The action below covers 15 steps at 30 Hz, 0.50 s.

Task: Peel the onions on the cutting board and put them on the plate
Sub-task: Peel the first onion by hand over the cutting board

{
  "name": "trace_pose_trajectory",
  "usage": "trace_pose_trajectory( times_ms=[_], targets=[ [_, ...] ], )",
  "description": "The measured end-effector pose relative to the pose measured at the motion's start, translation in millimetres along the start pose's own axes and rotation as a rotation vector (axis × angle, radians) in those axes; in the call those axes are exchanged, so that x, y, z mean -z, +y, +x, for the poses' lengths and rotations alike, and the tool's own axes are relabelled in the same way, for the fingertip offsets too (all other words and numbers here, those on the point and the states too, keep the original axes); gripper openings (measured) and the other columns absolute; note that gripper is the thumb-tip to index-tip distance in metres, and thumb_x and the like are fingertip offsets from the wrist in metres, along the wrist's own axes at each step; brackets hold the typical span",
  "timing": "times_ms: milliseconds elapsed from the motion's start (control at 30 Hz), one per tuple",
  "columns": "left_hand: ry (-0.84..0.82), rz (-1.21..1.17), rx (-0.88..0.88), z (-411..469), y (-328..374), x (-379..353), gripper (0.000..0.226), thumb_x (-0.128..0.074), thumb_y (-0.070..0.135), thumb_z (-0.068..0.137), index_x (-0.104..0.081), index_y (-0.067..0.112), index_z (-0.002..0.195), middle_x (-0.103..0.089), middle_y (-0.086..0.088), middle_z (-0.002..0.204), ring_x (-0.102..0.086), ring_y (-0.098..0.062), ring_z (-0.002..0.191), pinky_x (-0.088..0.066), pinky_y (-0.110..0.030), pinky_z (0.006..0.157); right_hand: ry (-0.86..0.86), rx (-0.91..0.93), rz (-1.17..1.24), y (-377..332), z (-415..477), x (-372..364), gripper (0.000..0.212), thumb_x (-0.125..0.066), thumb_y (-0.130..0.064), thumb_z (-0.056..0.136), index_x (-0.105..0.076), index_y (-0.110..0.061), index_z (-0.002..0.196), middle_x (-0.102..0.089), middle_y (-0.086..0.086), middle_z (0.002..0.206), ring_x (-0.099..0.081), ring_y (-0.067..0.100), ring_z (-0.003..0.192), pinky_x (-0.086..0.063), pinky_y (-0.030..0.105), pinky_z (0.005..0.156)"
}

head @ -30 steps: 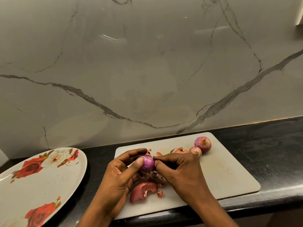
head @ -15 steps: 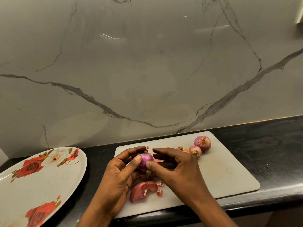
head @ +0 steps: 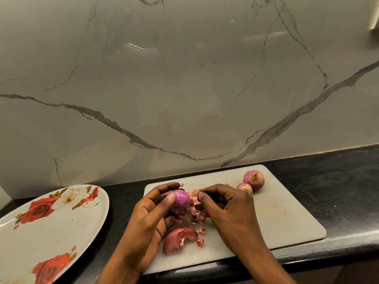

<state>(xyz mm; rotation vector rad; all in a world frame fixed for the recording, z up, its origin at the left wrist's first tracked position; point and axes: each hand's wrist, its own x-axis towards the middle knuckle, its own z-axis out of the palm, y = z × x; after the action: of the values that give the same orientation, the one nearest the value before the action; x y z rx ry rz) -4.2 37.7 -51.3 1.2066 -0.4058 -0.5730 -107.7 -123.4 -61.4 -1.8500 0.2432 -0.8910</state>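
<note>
Head view, looking down at the black counter (head: pixel 338 181) against a veined marble wall (head: pixel 184 78).

White cutting board (head: pixel 287 218) lies flat near the counter's front edge. My left hand (head: pixel 149 218) grips a purple onion (head: pixel 181 199) above the board's left part, thumb across the near side, fingers curled round the far side. The onion's visible surface is smooth and glossy; loose shreds of skin hang from its underside.

My right hand (head: pixel 229 210) sits just beside the onion, fingers curled in, thumb tip against the forefinger. Whether a strip of skin is caught between them I cannot tell.

Under both hands, small skin scraps (head: pixel 196 218) lie scattered on the board. One large curved piece of red skin (head: pixel 178 238) lies nearer the board's front edge.

At the board's far right part: a larger unpeeled onion (head: pixel 254 179) and a smaller unpeeled onion (head: pixel 245 188), touching each other, the smaller partly behind my right knuckles.

Plate (head: pixel 51 226) with rose print rests on the counter to the left, apart from the board. No onion on it.
</note>
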Motion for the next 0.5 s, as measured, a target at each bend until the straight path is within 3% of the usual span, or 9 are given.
trace_pose_trajectory(
  times_ms=[100,200,333,500],
  targets=[
    [0.049,0.010,-0.004,0.6,-0.6,1.2,0.045,-0.077,0.014,0.082,-0.071,0.016,0.126,-0.075,-0.012,0.124,-0.073,-0.037,0.116,-0.065,-0.043,0.088,0.027,-0.020,0.005,2.2,-0.3,0.6,0.018,-0.077,-0.029,0.092,-0.073,-0.045,0.087,-0.074,-0.029,0.087,-0.074,-0.003,0.083,-0.060,0.014,0.073],
    [0.066,-0.009,-0.008,1.6,-0.3,2.1,0.042,-0.073,0.014,0.084,-0.071,0.016,0.127,-0.074,-0.013,0.126,-0.072,-0.037,0.117,-0.065,-0.044,0.088,0.009,-0.034,-0.040,3.7,-1.0,0.7,0.018,-0.082,-0.024,0.089,-0.076,-0.040,0.092,-0.075,-0.024,0.083,-0.073,-0.006,0.085,-0.059,0.013,0.076],
    [0.069,0.031,-0.044,1.5,-0.2,-0.3,0.041,-0.071,0.011,0.086,-0.070,0.013,0.128,-0.076,-0.010,0.123,-0.073,-0.030,0.116,-0.065,-0.034,0.085,-0.009,-0.036,-0.105,4.9,-1.5,0.8,0.025,-0.082,-0.013,0.087,-0.081,-0.033,0.101,-0.075,-0.026,0.092,-0.070,-0.012,0.091,-0.056,0.008,0.080],
    [0.075,0.033,-0.061,2.3,-1.3,0.0,0.045,-0.076,0.012,0.080,-0.071,0.013,0.125,-0.077,-0.012,0.120,-0.074,-0.030,0.114,-0.065,-0.036,0.086,-0.044,-0.002,-0.076,-2.4,-3.4,-0.2,0.021,-0.080,-0.022,0.090,-0.081,-0.032,0.109,-0.073,-0.029,0.093,-0.069,-0.013,0.095,-0.054,0.005,0.079]
  ],
)
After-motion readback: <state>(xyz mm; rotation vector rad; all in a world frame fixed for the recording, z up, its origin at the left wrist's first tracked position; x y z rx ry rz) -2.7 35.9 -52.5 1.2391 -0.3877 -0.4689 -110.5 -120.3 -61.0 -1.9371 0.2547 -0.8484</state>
